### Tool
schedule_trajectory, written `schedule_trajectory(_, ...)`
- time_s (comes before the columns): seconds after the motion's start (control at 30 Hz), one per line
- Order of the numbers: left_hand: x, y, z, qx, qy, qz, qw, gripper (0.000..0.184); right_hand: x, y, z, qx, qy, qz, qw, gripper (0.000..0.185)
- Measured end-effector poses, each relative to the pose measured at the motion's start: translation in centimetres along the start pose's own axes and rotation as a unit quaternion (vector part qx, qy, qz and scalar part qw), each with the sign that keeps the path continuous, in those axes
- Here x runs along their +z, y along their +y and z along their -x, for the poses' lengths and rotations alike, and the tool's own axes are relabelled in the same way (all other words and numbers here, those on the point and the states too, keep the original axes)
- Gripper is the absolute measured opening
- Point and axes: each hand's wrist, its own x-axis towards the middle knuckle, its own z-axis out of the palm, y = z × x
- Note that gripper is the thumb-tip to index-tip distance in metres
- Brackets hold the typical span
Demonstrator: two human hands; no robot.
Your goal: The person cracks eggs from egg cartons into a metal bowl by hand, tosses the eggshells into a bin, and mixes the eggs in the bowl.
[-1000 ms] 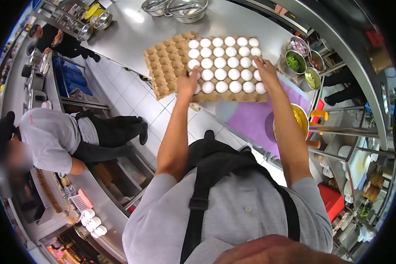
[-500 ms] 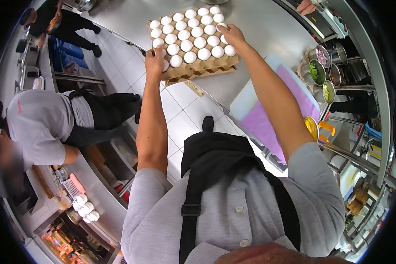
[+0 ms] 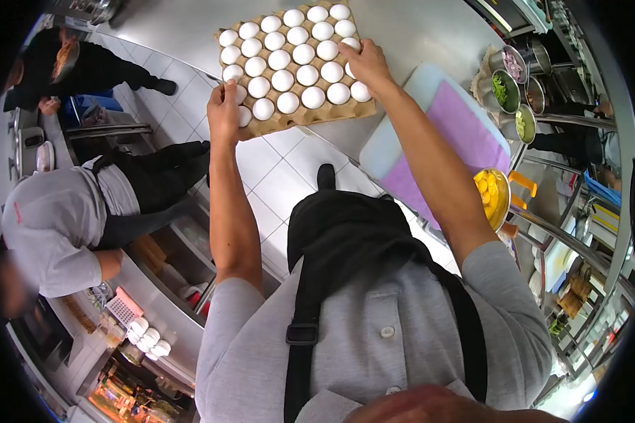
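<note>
A brown cardboard egg tray filled with rows of white eggs is held out ahead of me, by the edge of the steel table. Gripping its left edge is my left hand, the thumb up beside an egg. My right hand is closed on the opposite edge, its fingertips by the eggs there. The tray's underside is hidden, so I cannot tell whether it touches the table.
On the steel table, a purple cloth lies over a pale board. Metal containers of chopped vegetables and a bowl of yellow food are to the right. Two people in dark aprons or clothes stand left, beyond the tiled floor.
Both hands and the egg tray have shifted slightly left in view, and less of the tray's front side shows. The person at upper left now shows a pan of food more clearly.
</note>
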Motion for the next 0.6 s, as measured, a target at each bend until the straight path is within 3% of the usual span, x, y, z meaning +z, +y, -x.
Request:
schedule_trajectory(0.17, -0.7, 0.3, -1.2, 0.010, -0.003, -0.022, 1.000, 0.056, -0.2, 0.3, -1.1, -0.011, -0.063, -0.038, 0.997, 0.063)
schedule_trajectory(0.37, -0.3, -0.2, -0.7, 0.027, 0.022, -0.008, 0.999, 0.058, 1.4, 1.3, -1.6, -0.034, -0.006, -0.021, 0.999, 0.059)
schedule_trajectory(0.47, -0.4, 2.3, -0.1, -0.040, 0.014, -0.022, 0.999, 0.061, 0.6, 0.2, -2.1, -0.024, -0.032, 0.012, 0.999, 0.062)
schedule_trajectory(0.6, 0.6, 3.0, 4.3, 0.007, 0.044, -0.028, 0.999, 0.062, -2.3, -1.1, -5.6, -0.086, -0.120, -0.001, 0.989, 0.067)
